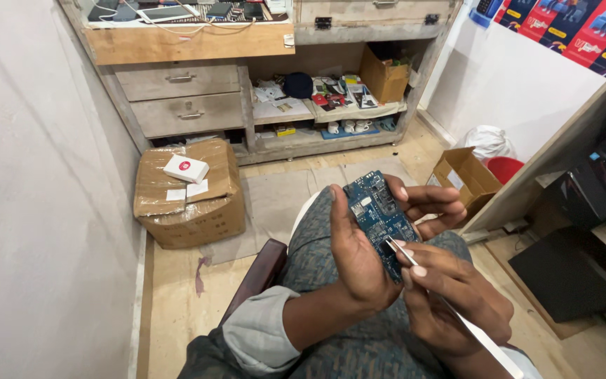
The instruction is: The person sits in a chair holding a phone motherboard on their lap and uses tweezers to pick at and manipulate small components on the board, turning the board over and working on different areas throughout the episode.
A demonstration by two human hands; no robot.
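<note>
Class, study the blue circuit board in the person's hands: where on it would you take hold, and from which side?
Grip the blue circuit board by its bare long edges, coming from the left as the left hand does; its component face tilts toward the viewer, where the right hand works metal tweezers.

Blue circuit board and silver tweezers, held over the lap

The circuit board (379, 219) is a blue rectangular panel with small silver parts and a dark component near its lower end; it stands tilted, component face up, cradled between the thumb and fingers of the left hand (359, 253). The tweezers (450, 312), slim and silvery, slant up from the right hand (457, 295), their tips touching the board's lower part.
</note>
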